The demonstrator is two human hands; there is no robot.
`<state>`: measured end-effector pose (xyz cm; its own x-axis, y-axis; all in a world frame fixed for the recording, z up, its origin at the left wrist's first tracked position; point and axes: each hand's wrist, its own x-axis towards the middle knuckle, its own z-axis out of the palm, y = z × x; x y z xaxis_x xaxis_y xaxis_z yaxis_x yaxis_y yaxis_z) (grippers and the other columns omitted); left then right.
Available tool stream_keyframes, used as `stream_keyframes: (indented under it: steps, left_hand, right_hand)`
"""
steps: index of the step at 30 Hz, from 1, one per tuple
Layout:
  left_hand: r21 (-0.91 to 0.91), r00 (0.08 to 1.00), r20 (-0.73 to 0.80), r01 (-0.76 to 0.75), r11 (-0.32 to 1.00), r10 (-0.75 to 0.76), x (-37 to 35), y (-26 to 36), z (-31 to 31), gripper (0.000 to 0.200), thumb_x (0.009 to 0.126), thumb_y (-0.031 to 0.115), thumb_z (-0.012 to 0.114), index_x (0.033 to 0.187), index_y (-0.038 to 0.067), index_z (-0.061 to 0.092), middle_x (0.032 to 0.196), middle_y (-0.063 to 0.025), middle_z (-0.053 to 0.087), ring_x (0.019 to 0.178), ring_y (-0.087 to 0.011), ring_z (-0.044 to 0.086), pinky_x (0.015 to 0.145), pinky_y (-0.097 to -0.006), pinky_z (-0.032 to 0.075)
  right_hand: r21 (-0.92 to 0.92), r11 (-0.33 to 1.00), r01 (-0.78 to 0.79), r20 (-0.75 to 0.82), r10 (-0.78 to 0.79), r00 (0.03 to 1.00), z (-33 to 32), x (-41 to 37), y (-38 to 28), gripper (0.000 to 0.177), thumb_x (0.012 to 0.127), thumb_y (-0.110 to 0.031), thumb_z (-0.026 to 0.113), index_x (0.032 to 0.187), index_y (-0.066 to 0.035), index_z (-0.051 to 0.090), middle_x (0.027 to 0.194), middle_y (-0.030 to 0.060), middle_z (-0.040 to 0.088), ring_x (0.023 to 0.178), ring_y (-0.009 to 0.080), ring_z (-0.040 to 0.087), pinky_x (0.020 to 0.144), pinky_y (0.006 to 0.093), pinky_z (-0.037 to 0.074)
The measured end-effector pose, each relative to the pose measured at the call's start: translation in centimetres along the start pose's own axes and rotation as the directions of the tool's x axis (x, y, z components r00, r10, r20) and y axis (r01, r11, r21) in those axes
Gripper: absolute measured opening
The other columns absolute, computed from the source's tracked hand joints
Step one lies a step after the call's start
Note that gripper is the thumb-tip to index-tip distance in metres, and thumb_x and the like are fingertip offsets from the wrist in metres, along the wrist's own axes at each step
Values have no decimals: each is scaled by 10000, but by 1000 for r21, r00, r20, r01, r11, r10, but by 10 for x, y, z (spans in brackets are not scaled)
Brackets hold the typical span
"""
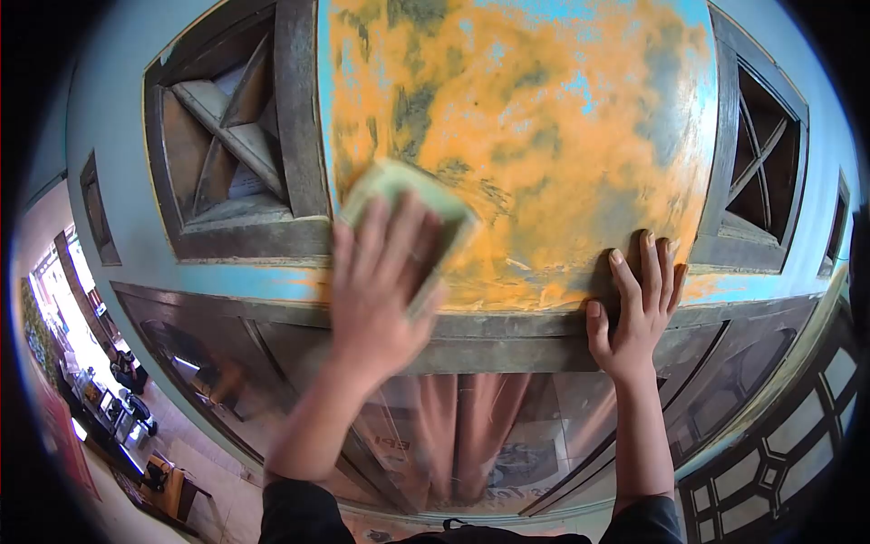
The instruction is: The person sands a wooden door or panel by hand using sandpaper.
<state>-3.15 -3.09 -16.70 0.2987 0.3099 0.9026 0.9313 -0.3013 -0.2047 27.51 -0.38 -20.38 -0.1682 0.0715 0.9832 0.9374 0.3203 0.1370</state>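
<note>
My left hand [381,304] presses a pale green rectangular pad [450,207] against a panel of wall [544,154]. Motion blurs both the hand and the pad, and the pad's underside is hidden. Orange covers most of the panel, mixed with grey patches and bits of light blue. At the panel's lower right, my right hand [642,313] is open, its fingers spread and their tips resting on the orange surface. Its palm lies near the dark wooden beam [517,349] below the panel.
Wooden vents with crossed slats flank the panel, one on the left [227,136] and one on the right [759,150]. Under the beam are glass panes with a pinkish curtain [458,435] behind them. A dark grille [779,453] stands lower right; a wooden table [172,494] is lower left.
</note>
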Motion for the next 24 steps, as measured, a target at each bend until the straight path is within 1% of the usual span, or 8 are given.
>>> stream_keyframes:
  steps: [2, 5, 7, 9, 12, 16, 19, 24]
  left_hand:
    - [7, 990, -135, 50, 999, -48, 30, -27, -12, 615, 1047, 470, 355, 1541, 106, 383, 1648, -113, 251, 1516, -378, 214, 1211, -597, 106]
    - [1, 992, -130, 1, 1000, -1, 32, -15, -6, 616, 1017, 423, 435, 1545, 111, 382, 1652, -103, 247, 1521, -380, 194, 1214, -593, 94]
    - [-1, 991, 97, -96, 995, 95, 13, 12, -1, 633, 1000, 467, 447, 1534, 127, 415, 1650, -89, 260, 1525, -370, 190, 1211, -594, 54]
    - [-53, 984, 83, -153, 987, 157, 9, 23, -2, 635, 1011, 505, 400, 1537, 150, 416, 1643, -88, 281, 1529, -364, 185, 1209, -595, 49]
    - [-19, 956, 155, -249, 968, 248, 20, 18, -6, 649, 1018, 563, 339, 1495, 146, 481, 1624, -162, 301, 1518, -421, 184, 1193, -615, 53]
    - [11, 900, 218, -390, 921, 378, 45, 28, -13, 615, 991, 591, 399, 1474, 227, 513, 1626, -149, 302, 1508, -427, 207, 1186, -626, 98]
    - [-10, 866, 197, -468, 884, 460, 74, 44, -16, 647, 960, 633, 439, 1453, 225, 533, 1622, -147, 309, 1501, -433, 219, 1183, -631, 113]
    - [95, 805, 147, -589, 802, 574, 124, 74, -17, 629, 907, 636, 528, 1425, 281, 558, 1609, -57, 355, 1505, -417, 201, 1189, -642, 114]
  right_hand:
    - [5, 1000, 1, -1, -1, 1000, 1, 0, 0, 493, 903, -371, 578, 1358, -184, 610, 1546, 152, 430, 1485, 374, 296, 1215, 552, 91]
    - [12, 1000, -10, -2, 10, 1000, 1, -1, -1, 491, 897, -368, 582, 1350, -181, 615, 1544, 155, 432, 1482, 374, 298, 1216, 551, 84]
    - [25, 1000, -11, 12, 10, 1000, 0, -2, -2, 489, 893, -369, 587, 1342, -180, 620, 1541, 155, 434, 1481, 374, 299, 1216, 553, 80]
    - [40, 999, -12, 21, 11, 1000, -2, -1, 0, 487, 887, -380, 596, 1330, -182, 629, 1538, 149, 440, 1481, 367, 300, 1218, 554, 75]
    - [90, 995, -32, 47, 28, 999, -9, 0, -1, 470, 900, -408, 592, 1313, -190, 648, 1530, 137, 450, 1473, 353, 316, 1220, 541, 76]
    - [155, 988, -14, 86, 1, 996, -19, -3, 4, 454, 937, -460, 550, 1294, -201, 658, 1500, 134, 485, 1452, 354, 348, 1213, 534, 107]
    - [191, 981, 40, 61, -52, 997, -27, -2, 17, 421, 903, -431, 598, 1264, -226, 671, 1469, 99, 523, 1393, 315, 437, 1200, 514, 170]
    - [57, 996, 75, 59, -79, 995, -40, 9, 58, 475, 852, -402, 650, 1306, -262, 638, 1472, 69, 524, 1382, 303, 454, 1187, 519, 231]
